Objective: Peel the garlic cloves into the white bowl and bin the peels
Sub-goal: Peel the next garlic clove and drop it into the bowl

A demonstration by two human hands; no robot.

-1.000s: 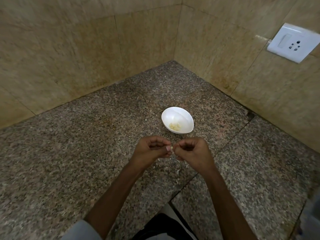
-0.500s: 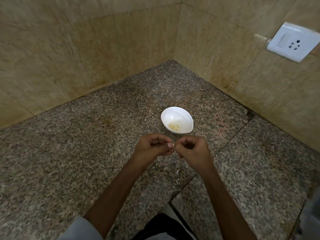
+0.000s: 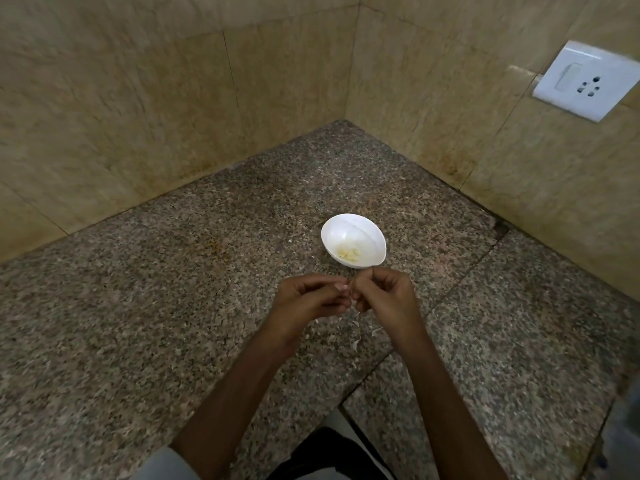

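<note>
My left hand (image 3: 304, 301) and right hand (image 3: 386, 299) pinch a small pale garlic clove (image 3: 350, 293) between curled fingers (image 3: 320, 285) — it looks light and slippery, so I'd hold its ends.

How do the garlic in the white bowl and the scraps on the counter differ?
The peeled garlic is yellowish and chunky, heaped inside the white bowl; the peel scraps are thin whitish slivers, scattered on the granite counter nearer the person. Both lie loose, untouched.

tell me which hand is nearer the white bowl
The right hand, its knuckles just short of the white bowl; the left hand sits farther off.
</note>
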